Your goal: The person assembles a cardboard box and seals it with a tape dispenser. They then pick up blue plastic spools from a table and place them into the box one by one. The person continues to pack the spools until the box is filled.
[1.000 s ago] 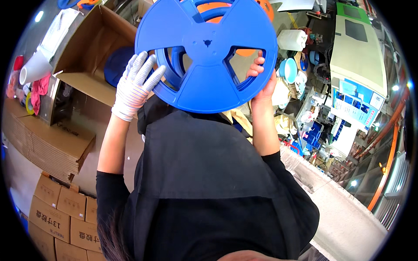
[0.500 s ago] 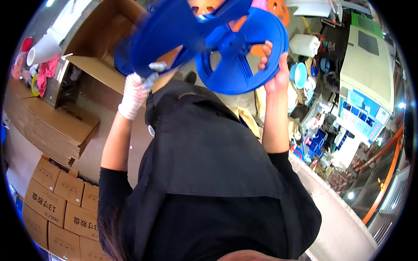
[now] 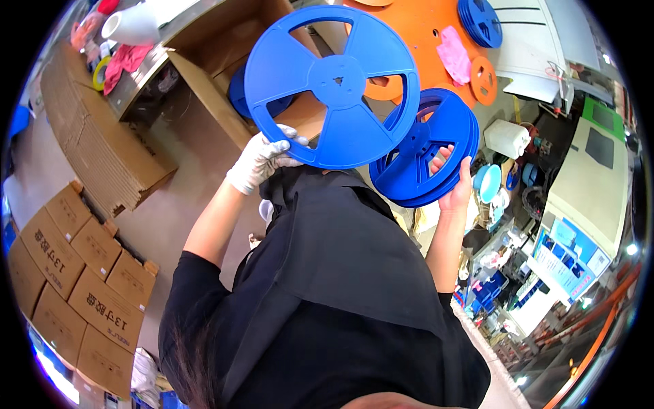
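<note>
My left hand [image 3: 264, 158], in a white glove, grips the lower left rim of a large blue plastic reel disc [image 3: 347, 92], fingers curled over its edge. The disc has three wide cut-outs and faces up toward me. My bare right hand [image 3: 455, 184] supports several stacked blue reel discs [image 3: 453, 126] at their lower right side, with fingers through a cut-out. The raised disc partly covers that stack. Left of my hands stands an open cardboard box [image 3: 211, 102] with another blue disc [image 3: 238, 95] inside.
Beyond my hands lies an orange surface [image 3: 422, 27] with a pink cloth [image 3: 453, 54], a small orange disc [image 3: 484, 80] and more blue discs [image 3: 482, 20]. Folded cardboard [image 3: 102, 129] and stacked cartons [image 3: 88, 273] stand at left. A pale machine [image 3: 582, 163] is at right.
The disc in my left hand was tilted and blurred; now it is turned flat toward me, farther right. My right hand has moved right and lower, and its discs now show as a stack.
</note>
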The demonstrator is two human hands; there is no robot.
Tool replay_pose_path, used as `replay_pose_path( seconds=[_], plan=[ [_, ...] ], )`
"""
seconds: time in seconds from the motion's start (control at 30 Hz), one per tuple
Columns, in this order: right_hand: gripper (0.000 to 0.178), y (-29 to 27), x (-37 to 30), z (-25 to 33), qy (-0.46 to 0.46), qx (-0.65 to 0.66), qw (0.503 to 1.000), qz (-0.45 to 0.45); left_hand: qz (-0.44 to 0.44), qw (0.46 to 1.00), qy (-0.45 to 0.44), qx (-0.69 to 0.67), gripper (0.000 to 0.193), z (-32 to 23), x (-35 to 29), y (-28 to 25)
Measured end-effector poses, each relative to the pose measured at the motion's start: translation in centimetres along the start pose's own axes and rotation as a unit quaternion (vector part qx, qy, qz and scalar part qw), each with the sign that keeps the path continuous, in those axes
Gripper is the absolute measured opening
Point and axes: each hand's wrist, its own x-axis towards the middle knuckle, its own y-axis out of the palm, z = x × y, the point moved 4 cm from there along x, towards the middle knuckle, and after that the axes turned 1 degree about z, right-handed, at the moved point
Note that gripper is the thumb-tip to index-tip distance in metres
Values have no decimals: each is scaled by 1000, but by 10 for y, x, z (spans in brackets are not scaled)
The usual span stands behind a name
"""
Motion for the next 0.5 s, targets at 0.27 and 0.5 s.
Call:
replay_pose_path(
  seconds=[0.27, 0.5],
  plan=[
    [43, 12, -6, -12, 13, -46, 998, -39, -79, 997, 9, 9, 31, 7, -2, -35],
    [46, 8, -10, -22, -13, -21, 1000, -10, -278, 948, 1, 154, 26, 29, 57, -120]
  ],
)
